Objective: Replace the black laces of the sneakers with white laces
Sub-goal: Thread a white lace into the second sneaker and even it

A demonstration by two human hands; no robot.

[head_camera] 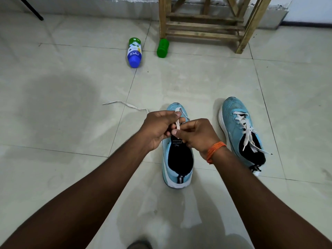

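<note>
- Two bare forearms reach in from the bottom edge and meet over the nearer shoe; an orange thread band (216,150) circles the right wrist.
- Left hand (158,128): fingers curled, thumb and fingertips pinching the white lace (177,124) from the left.
- Right hand (195,135): fingers curled, thumb and forefinger pinching the same lace just below the left hand's grip; the two hands touch.
- White lace: held taut and nearly upright between the hands above the shoe's eyelets. One end trails on the floor to the left of the left hand, lying in a loose wave.
- Near sneaker (177,169): light blue, white sole, dark lining, heel toward the camera, toe pointing away. It stands on the floor directly under the hands, which hide its lacing area.
- Second sneaker (240,133): same colours, just to the right of the first and apart from it, toe away and angled slightly left. A second lace (247,133), white, is threaded through it, with loose ends draped over the opening.
- Tiled floor (71,123): pale, glossy.
- Nycil bottle (134,52): white label, blue cap, lying on its side well beyond the shoes.
- Green container (163,48): lying beside the bottle, at the foot of a wooden rack (203,26).
</note>
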